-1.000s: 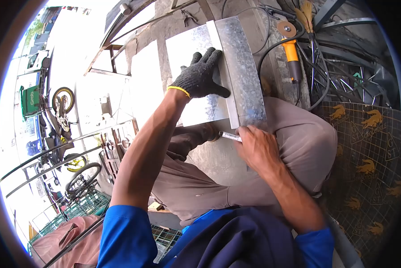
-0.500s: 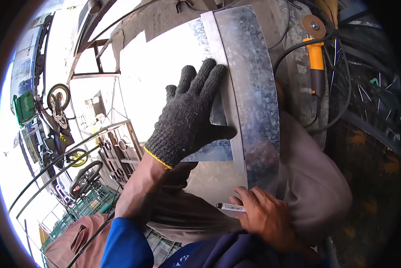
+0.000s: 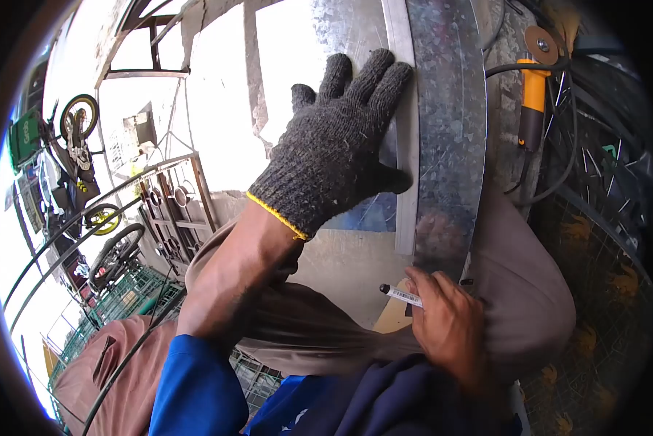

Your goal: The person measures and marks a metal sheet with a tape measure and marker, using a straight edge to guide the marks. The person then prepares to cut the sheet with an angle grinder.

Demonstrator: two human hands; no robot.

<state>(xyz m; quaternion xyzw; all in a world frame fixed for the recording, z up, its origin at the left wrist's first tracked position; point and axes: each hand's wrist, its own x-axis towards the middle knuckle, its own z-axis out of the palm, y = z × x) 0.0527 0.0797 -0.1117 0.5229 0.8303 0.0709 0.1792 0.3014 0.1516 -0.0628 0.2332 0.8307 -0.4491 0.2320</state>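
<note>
Consists of worn grey concrete floor (image 3: 504, 131). Carries at right an orange-and-dark angle grinder (image 3: 533, 94), lying with its disc at the far end. Passes at centre beneath a broad metal sheet (image 3: 450, 109), cannot tell whether touching, with a flat strip (image 3: 408, 138) on top, running near to far.

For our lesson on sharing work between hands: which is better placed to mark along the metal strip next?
Probably the right hand: it holds the marker near the metal strip, while the gloved left hand lies spread over strip and sheet.
</note>
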